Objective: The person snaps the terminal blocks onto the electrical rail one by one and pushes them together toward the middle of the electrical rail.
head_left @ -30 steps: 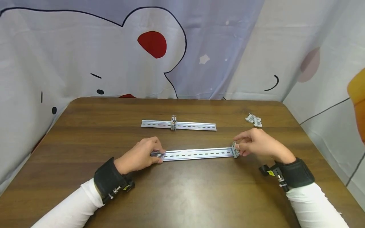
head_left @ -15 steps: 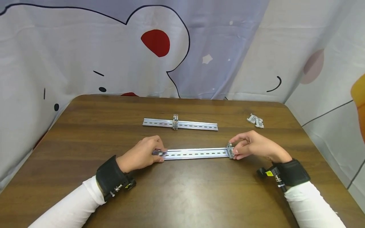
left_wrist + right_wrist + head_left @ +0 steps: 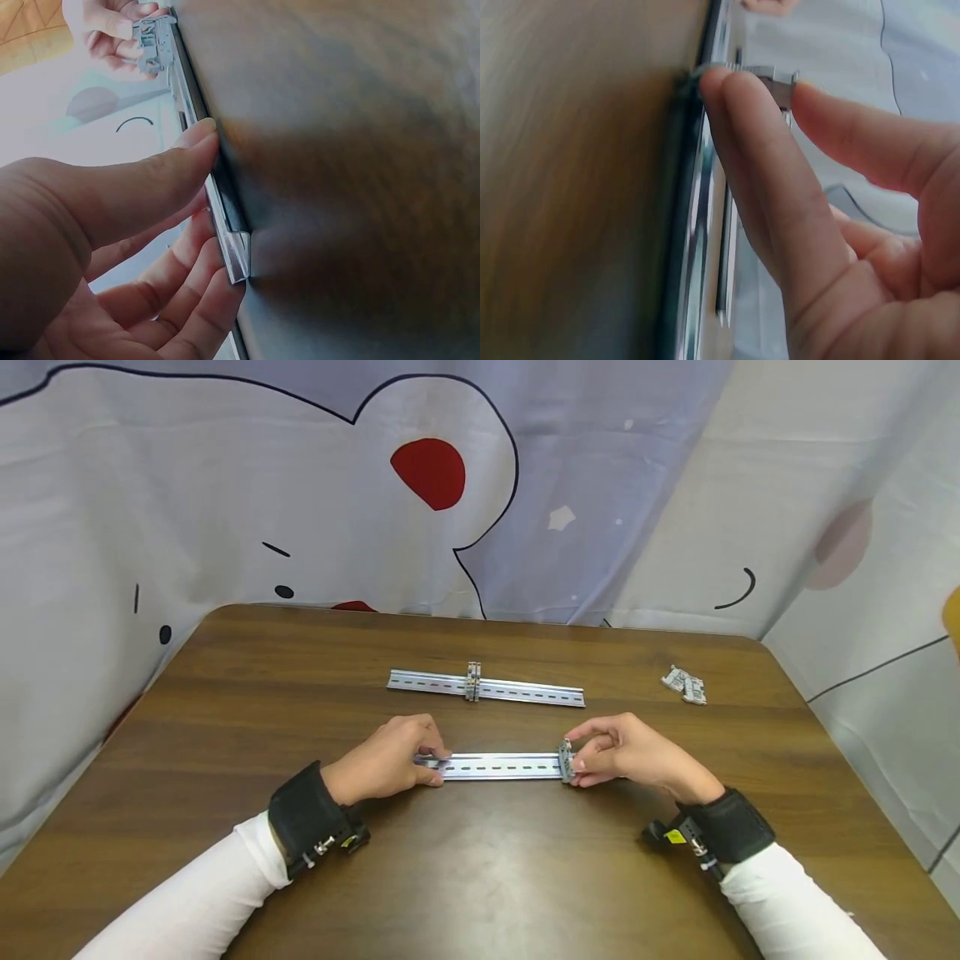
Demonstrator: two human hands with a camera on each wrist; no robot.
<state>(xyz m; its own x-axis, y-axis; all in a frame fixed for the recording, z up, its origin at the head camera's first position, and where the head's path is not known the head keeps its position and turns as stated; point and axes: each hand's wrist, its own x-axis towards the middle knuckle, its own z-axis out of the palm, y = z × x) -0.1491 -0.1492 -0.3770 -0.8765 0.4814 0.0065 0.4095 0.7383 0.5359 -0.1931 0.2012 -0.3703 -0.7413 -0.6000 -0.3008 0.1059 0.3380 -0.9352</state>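
Note:
A slotted metal DIN rail (image 3: 502, 767) lies crosswise on the table. My left hand (image 3: 386, 760) pinches its left end, thumb on the near edge and fingers on the far edge; the left wrist view shows the bent rail profile (image 3: 238, 259) between them. A grey terminal block (image 3: 566, 762) sits upright across the rail. Thumb and fingers of my right hand (image 3: 626, 756) pinch that block from the right. In the right wrist view, the block (image 3: 781, 88) is partly hidden by fingers, and rail continues past it beneath the hand.
Farther back lies a second DIN rail (image 3: 528, 692), with narrow terminal blocks (image 3: 472, 682) clipped near its middle. Loose grey terminal blocks (image 3: 684, 684) lie at the back right of the wooden table (image 3: 480, 868). A printed curtain (image 3: 300, 485) hangs behind the table.
My right hand has moved left with the terminal block, from the rail's right end toward its middle. My left hand keeps its grip on the left end. The head view has shifted slightly.

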